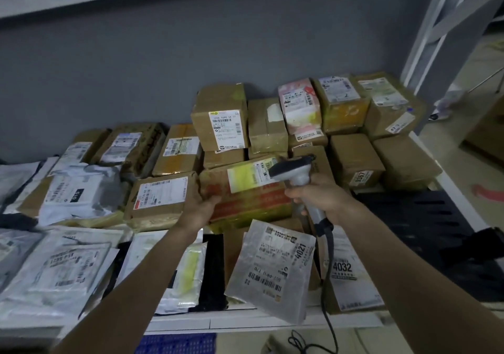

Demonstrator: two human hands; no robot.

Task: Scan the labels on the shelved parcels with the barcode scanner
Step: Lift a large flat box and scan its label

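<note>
My right hand (321, 194) grips the handle of a grey corded barcode scanner (294, 171). Its head sits just over the white and yellow label (249, 175) on a brown box with red print (245, 201) in the middle of the shelf. My left hand (200, 209) holds that box at its front left edge, the fingers curled against its side. Around it lie many cardboard boxes and plastic mailers, most with their labels facing up.
A stack of cardboard boxes (341, 124) stands at the back right against the grey wall. Grey plastic mailers (54, 269) cover the left. A silver mailer marked 4021 (275, 266) overhangs the shelf's white front edge (245, 322). The scanner's cable (328, 299) hangs down past it.
</note>
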